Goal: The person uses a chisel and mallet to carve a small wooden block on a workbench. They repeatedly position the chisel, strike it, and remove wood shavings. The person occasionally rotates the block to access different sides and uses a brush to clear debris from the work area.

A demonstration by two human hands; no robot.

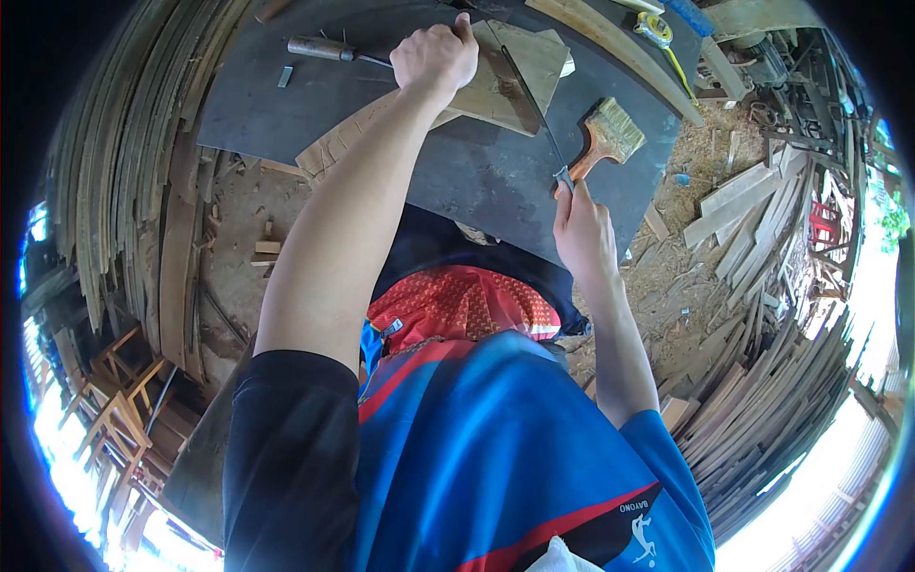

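A blue shirt (477, 439) sits closest. The right hand (585, 229) grips a thin tool (547, 132) over a board (498, 93) on the desk (477, 167); the left hand (434, 55) is clenched at the board, its hold unclear.

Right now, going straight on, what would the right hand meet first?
Beyond the thin tool it grips, the right hand would probably meet the brush, handle first; depth is unclear, so they may touch.
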